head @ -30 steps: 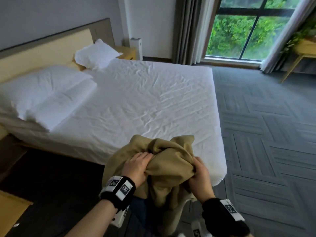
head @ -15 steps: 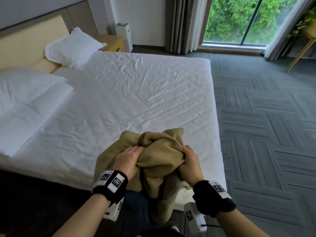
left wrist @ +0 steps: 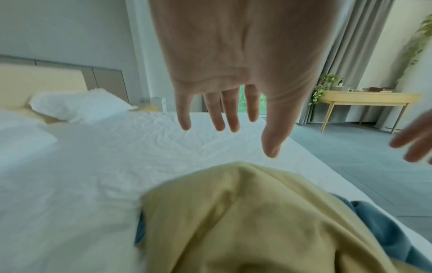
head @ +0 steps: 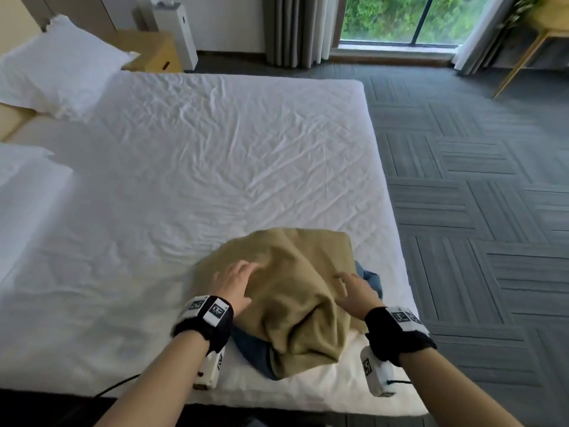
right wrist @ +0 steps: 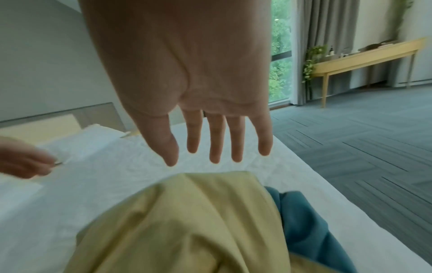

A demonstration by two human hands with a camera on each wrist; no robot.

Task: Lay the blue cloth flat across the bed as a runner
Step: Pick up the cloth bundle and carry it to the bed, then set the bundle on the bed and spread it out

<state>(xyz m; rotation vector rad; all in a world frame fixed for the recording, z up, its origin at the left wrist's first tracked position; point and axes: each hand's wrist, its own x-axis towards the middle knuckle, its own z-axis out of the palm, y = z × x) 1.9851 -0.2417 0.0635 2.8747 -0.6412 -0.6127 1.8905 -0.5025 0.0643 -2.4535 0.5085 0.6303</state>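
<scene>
A bunched cloth lies on the near right corner of the bed [head: 215, 167]. Its tan side [head: 286, 278] faces up, and its blue side [head: 369, 277] peeks out at the right and at the near edge [head: 252, 349]. In the wrist views the tan heap [left wrist: 245, 221] [right wrist: 187, 221] sits under each palm, with blue cloth [left wrist: 383, 227] [right wrist: 304, 227] beside it. My left hand [head: 234, 282] hovers over the heap's left part, fingers [left wrist: 219, 112] straight and spread. My right hand [head: 354, 288] hovers over the right part, fingers [right wrist: 216, 140] straight. Neither holds anything.
White pillows [head: 58, 69] lie at the bed's head on the left. A wooden nightstand [head: 151, 53] and a white appliance [head: 178, 32] stand beyond the bed. Grey carpet [head: 477, 195] lies to the right, with a wooden side table [head: 542, 38] by the window curtains [head: 295, 29].
Both hands gripped the bunched cloth in the air over the bed's edge. Now it lies on the mattress and both hands have let go and opened above it.
</scene>
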